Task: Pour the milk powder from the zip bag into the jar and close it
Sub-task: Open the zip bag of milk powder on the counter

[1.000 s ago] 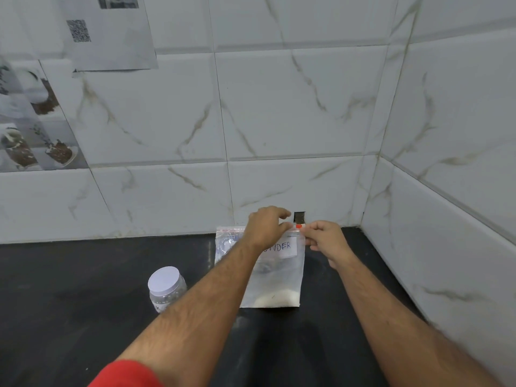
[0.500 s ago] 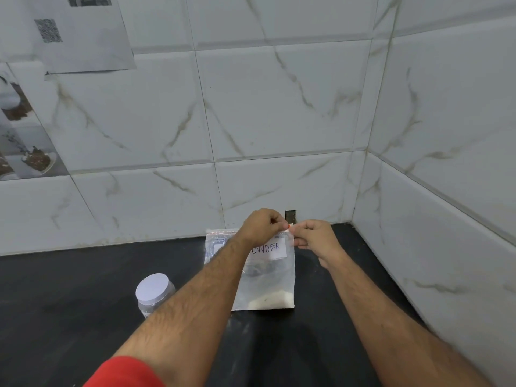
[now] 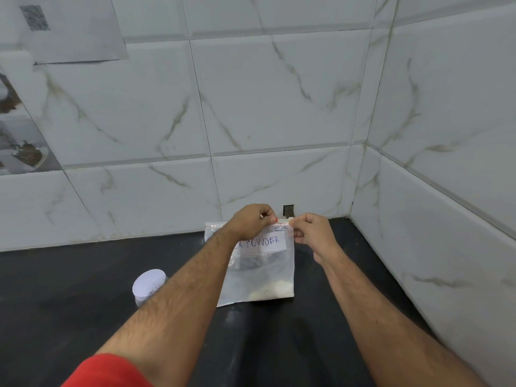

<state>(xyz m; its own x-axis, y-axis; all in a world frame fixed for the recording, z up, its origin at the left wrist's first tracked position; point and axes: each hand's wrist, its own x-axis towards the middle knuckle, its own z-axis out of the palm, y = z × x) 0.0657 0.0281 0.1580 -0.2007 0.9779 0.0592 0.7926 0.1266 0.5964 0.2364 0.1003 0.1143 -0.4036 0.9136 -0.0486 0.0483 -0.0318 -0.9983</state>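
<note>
A clear zip bag [image 3: 262, 272] with a white label reading "POWDER" stands upright on the black counter, with pale milk powder settled in its bottom right corner. My left hand [image 3: 252, 220] pinches the top seal near its middle. My right hand [image 3: 312, 231] pinches the seal at the bag's top right corner. A red zip strip shows between the two hands. A small clear jar [image 3: 148, 286] with a white lid on it stands on the counter to the left of the bag, partly behind my left forearm.
The black counter [image 3: 69, 303] ends at white marble-look tiled walls behind and on the right, forming a corner. A small dark hole [image 3: 288, 211] sits in the back wall just behind the bag. Printed papers [image 3: 72, 29] hang on the wall at upper left.
The view has shifted slightly. Both hands stay on the bag's top seal; my left hand has slid a little left, so more of the label now shows.
</note>
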